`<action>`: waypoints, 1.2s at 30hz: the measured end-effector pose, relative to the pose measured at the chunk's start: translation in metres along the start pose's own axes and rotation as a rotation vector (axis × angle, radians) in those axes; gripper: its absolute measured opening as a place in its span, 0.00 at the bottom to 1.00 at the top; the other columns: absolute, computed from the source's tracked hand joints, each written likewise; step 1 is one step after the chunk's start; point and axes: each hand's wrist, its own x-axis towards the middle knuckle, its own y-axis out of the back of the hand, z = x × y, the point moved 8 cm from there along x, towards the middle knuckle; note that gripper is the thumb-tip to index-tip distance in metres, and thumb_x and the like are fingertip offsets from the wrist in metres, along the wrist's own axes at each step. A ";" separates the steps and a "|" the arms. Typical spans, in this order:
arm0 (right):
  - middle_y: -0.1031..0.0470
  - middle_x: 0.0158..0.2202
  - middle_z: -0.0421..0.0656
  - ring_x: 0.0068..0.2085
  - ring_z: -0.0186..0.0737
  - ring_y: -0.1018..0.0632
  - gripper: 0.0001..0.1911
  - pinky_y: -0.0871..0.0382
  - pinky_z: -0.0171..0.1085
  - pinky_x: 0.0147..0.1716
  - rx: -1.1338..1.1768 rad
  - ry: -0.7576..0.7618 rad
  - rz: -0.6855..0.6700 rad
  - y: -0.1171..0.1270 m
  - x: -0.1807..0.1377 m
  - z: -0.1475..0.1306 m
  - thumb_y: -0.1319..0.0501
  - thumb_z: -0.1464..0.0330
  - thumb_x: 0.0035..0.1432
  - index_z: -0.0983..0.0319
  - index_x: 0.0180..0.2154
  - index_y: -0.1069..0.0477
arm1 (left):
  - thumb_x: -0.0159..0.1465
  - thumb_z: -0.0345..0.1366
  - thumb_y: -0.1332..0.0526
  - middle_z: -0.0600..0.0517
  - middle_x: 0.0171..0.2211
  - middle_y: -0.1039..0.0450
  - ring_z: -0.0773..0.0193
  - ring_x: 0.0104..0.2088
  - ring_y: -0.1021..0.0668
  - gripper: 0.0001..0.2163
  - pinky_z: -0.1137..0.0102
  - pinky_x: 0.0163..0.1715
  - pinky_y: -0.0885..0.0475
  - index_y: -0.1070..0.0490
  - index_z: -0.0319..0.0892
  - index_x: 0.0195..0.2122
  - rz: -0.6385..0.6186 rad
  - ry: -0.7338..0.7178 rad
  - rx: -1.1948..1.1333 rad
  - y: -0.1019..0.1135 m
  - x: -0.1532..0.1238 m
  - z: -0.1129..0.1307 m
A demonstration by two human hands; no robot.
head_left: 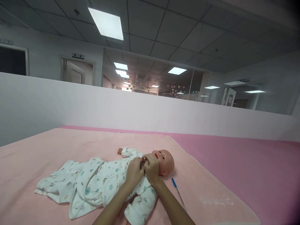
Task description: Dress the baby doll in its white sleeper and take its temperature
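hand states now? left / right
Left hand: closed, pinching the romper at the doll's neck.
Right hand: closed, gripping the same neckline by the doll's chin.

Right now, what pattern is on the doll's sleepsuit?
The sleepsuit is white with small teal and brown prints, seen best in the head view.

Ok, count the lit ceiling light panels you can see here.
9, maybe more hidden. One large panel overhead in this room; the rest glow beyond the white partition: about five behind the glass at centre, three at right near the far door. Small distant ones blur together.
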 end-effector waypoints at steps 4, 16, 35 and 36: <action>0.30 0.23 0.40 0.25 0.34 0.32 0.17 0.39 0.34 0.26 0.160 -0.059 0.069 0.005 -0.005 0.005 0.55 0.82 0.43 0.61 0.23 0.32 | 0.54 0.31 0.49 0.50 0.31 0.29 0.63 0.34 0.30 0.07 0.70 0.36 0.38 0.32 0.40 0.31 0.010 -0.037 -0.119 0.002 0.000 0.003; 0.31 0.25 0.41 0.29 0.36 0.34 0.15 0.43 0.34 0.30 0.071 -0.009 0.005 0.008 -0.001 -0.009 0.53 0.82 0.42 0.62 0.26 0.32 | 0.52 0.30 0.46 0.52 0.31 0.27 0.65 0.32 0.27 0.07 0.72 0.33 0.36 0.32 0.41 0.31 -0.016 0.008 -0.241 0.009 0.003 0.002; 0.33 0.24 0.41 0.28 0.37 0.35 0.11 0.47 0.35 0.28 -0.034 -0.010 -0.061 0.000 -0.002 -0.004 0.53 0.81 0.43 0.62 0.23 0.36 | 0.50 0.27 0.45 0.51 0.32 0.26 0.65 0.36 0.25 0.11 0.71 0.39 0.32 0.30 0.39 0.34 -0.137 0.097 -0.506 0.005 0.009 -0.012; 0.33 0.25 0.41 0.29 0.37 0.35 0.11 0.47 0.35 0.28 -0.029 -0.021 -0.070 0.000 -0.002 -0.004 0.52 0.81 0.44 0.62 0.24 0.37 | 0.50 0.27 0.45 0.51 0.32 0.26 0.65 0.36 0.25 0.11 0.70 0.39 0.32 0.30 0.38 0.35 -0.138 0.101 -0.499 0.005 0.009 -0.013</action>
